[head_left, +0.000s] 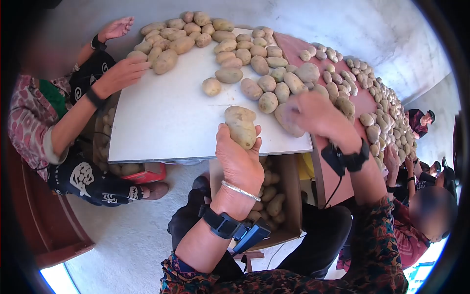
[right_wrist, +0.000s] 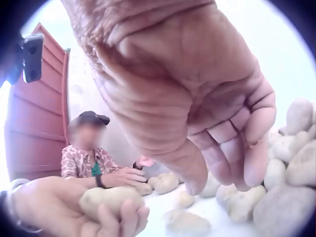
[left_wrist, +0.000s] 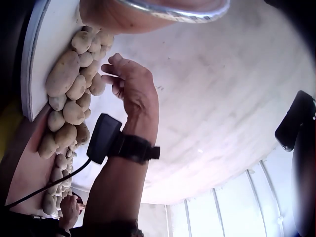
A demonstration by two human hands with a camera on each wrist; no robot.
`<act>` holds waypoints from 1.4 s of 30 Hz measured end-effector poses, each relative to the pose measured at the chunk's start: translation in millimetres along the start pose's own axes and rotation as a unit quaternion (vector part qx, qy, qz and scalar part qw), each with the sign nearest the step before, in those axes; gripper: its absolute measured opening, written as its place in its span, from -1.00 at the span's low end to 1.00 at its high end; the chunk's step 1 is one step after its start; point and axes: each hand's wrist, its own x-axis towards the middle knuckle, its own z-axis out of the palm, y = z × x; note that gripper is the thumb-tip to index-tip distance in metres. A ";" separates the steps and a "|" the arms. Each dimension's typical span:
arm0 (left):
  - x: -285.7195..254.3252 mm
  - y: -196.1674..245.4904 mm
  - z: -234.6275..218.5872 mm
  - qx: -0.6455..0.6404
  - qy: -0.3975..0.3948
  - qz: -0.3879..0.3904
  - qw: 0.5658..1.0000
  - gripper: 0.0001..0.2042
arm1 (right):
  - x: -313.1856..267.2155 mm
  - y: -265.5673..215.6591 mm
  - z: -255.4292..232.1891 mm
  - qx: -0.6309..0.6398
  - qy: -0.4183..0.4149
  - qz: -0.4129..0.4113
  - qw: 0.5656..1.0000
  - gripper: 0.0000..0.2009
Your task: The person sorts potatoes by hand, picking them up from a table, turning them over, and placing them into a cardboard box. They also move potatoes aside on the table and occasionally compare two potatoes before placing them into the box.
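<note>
In the head view my left hand (head_left: 240, 159) is palm up and holds a pale tan potato (head_left: 243, 133) over the near edge of the white board. The potato's outline looks two-lobed from above. From the right wrist, the left fingers show curled round the potato (right_wrist: 111, 202). My right hand (head_left: 318, 115), blurred, hovers by the near-right potatoes, beside a large potato (head_left: 288, 121) that it partly overlaps. Its fingers hang loosely bent with nothing between them, as the right wrist view of this hand (right_wrist: 197, 98) shows. Many more potatoes (head_left: 259, 63) lie just beyond.
The white board (head_left: 161, 117) has potatoes along its far side. A reddish board (head_left: 338, 63) to the right carries a long potato heap. Below stands a cardboard box (head_left: 293, 196) of potatoes. Another person's hand (head_left: 125, 73) touches potatoes at left; more people sit at right.
</note>
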 end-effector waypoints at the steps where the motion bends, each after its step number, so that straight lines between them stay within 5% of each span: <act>1: -1.0 -1.4 1.0 -0.001 0.004 -0.011 1.000 -0.68 | 11.9 -1.6 -8.9 -0.010 0.050 -0.027 0.998 -0.81; 5: -4.9 -3.8 2.4 -0.014 0.009 -0.036 0.999 -0.69 | 65.1 6.9 -32.6 -0.045 0.004 0.006 0.999 -0.78; 7: -4.6 -3.3 5.6 -0.018 0.007 -0.038 0.999 -0.68 | 76.0 6.3 -39.3 -0.084 -0.199 0.079 0.973 -0.76; 8: -4.5 -3.6 7.0 -0.017 0.006 -0.040 0.999 -0.67 | 82.3 8.3 -37.8 -0.083 -0.202 0.078 0.973 -0.76; 11: -8.7 -11.2 14.2 0.006 0.005 -0.047 0.999 -0.66 | 95.7 21.5 -25.5 0.054 -0.155 0.137 0.977 -0.73; 13: -11.2 -19.2 15.4 0.011 0.007 -0.053 0.999 -0.66 | 115.4 24.6 -12.5 0.148 -0.022 0.113 0.982 -0.73; 14: -12.7 -22.6 15.2 0.014 0.010 -0.055 0.998 -0.66 | 127.0 32.6 0.8 0.148 -0.020 0.113 0.982 -0.73; 16: -11.4 -23.8 13.9 0.013 0.007 -0.055 0.998 -0.66 | 152.6 43.9 31.9 0.128 0.123 0.069 0.982 -0.71; 20: -8.9 -16.7 13.1 0.022 0.014 -0.037 0.999 -0.65 | 166.7 40.7 54.2 0.068 0.143 0.112 0.981 -0.67; 25: -10.3 -14.4 14.7 0.033 0.012 -0.027 0.999 -0.64 | 179.7 32.2 38.2 0.065 0.044 0.130 0.988 -0.57; 29: -7.1 -11.6 15.8 0.025 -0.012 -0.013 1.000 -0.63 | 200.8 34.0 58.2 -0.018 0.097 0.136 0.986 -0.52; 32: -3.6 -6.1 12.7 0.025 -0.027 0.008 0.999 -0.63 | 198.7 41.0 50.0 0.011 0.071 0.138 0.988 -0.47; 33: -2.3 -3.8 11.8 0.030 -0.038 0.028 0.998 -0.63 | 191.2 45.0 38.4 0.135 0.076 0.112 0.982 -0.48; 35: 0.0 4.3 14.7 0.021 -0.036 0.047 0.998 -0.63 | 174.4 35.5 13.7 0.249 0.081 0.082 0.962 -0.47; 37: 5.6 10.9 11.0 0.012 -0.085 0.082 0.993 -0.59 | 146.8 17.5 -2.5 0.576 0.082 0.020 0.813 -0.48; 38: 8.5 14.2 9.1 0.008 -0.087 0.085 0.993 -0.59 | 130.4 6.3 -10.5 0.574 0.083 0.016 0.815 -0.48; 40: 10.7 24.9 13.9 -0.044 -0.156 0.140 0.977 -0.51 | 99.8 -24.7 -21.7 0.744 -0.050 -0.081 0.661 -0.45; 42: 9.3 30.3 16.4 -0.081 -0.188 0.163 0.965 -0.48 | 80.5 -54.8 -16.9 0.773 -0.073 -0.101 0.622 -0.42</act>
